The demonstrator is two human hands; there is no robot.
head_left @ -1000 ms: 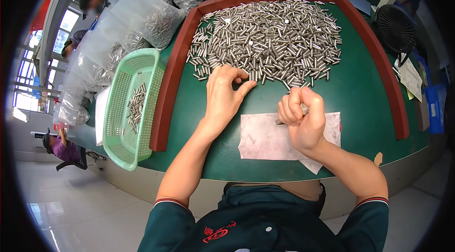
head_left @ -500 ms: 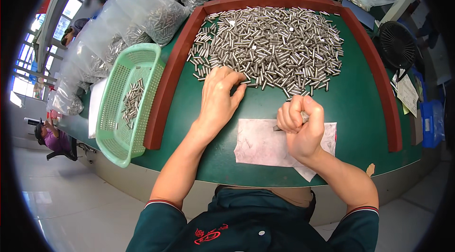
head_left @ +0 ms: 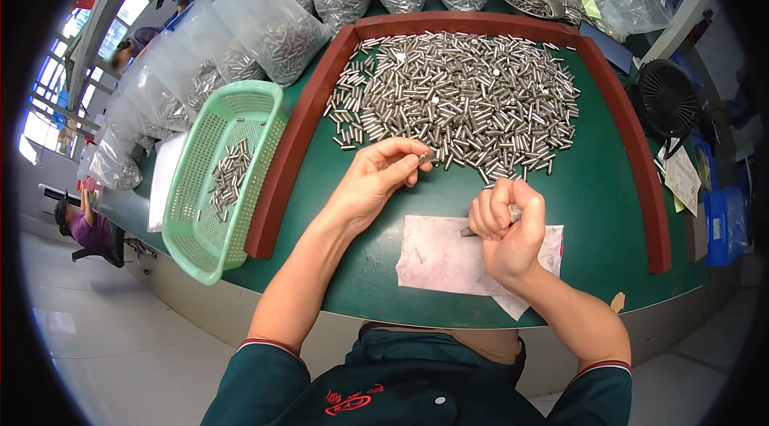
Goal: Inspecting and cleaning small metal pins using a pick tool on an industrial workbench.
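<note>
The left hand (head_left: 370,186) pinches a metal pin (head_left: 425,159) by the near side of the pin pile (head_left: 465,102); the right hand (head_left: 509,226) clenches a mostly hidden grey object (head_left: 468,231) above the cloth (head_left: 436,258) near the desk's (head_left: 368,282) front edge.

Heaped metal pins (head_left: 465,98), filled plastic bags (head_left: 290,51) and blurred people (head_left: 92,231), seemingly at work, mark a factory workshop.
</note>
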